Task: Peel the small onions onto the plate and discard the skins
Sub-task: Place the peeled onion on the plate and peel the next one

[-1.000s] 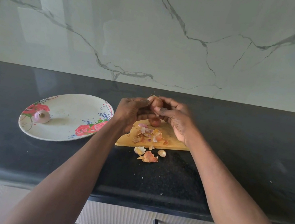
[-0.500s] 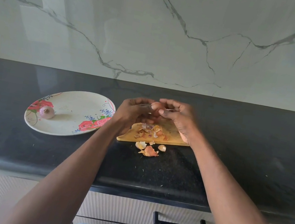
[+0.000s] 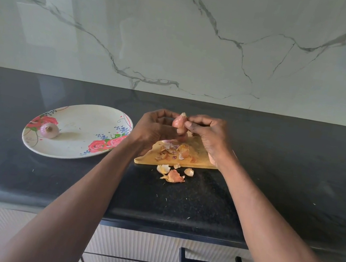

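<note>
A small pinkish-brown onion point(image 3: 179, 121) is held upright above the wooden cutting board point(image 3: 197, 157). My left hand point(image 3: 153, 127) grips it from the left. My right hand point(image 3: 207, 134) pinches its skin at the right side with thumb and fingertip. Another small onion point(image 3: 183, 136) shows just below, between my hands; whether it rests on the board I cannot tell. Loose skins point(image 3: 175, 152) lie on the board, and more skins point(image 3: 174, 173) lie on the counter before it. One peeled onion point(image 3: 49, 130) sits at the left of the floral plate point(image 3: 77, 149).
The black stone counter point(image 3: 295, 185) runs wall to wall, backed by a marble-pattern wall point(image 3: 204, 44). Drawers with black handles point(image 3: 210, 261) sit below the front edge. The plate lies left of the board, close to my left forearm.
The onion has been turned upright between my hands, its tip now pointing up. The view has shifted a little; plate and board stay where they were.
</note>
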